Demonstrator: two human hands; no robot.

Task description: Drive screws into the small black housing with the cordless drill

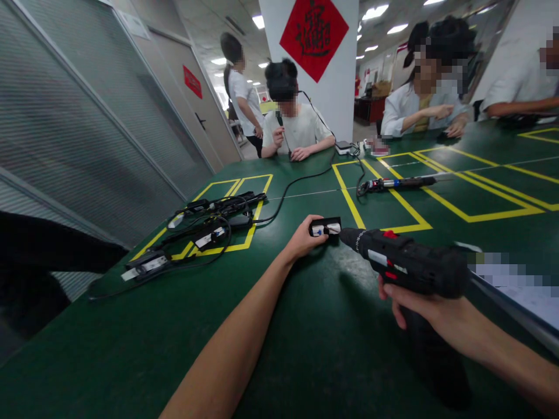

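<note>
Both hands (301,240) (417,299) grip: left seemingly a box (331,228), right a drill (410,263).

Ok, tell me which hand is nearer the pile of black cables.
Left. The left hand is right of the pile of black cables, holding a small black box; the right hand is farther right, gripping the drill.

Drill (406,262): one. Open black box (332,227): one. Large diamond sign (314,38): one.
</note>
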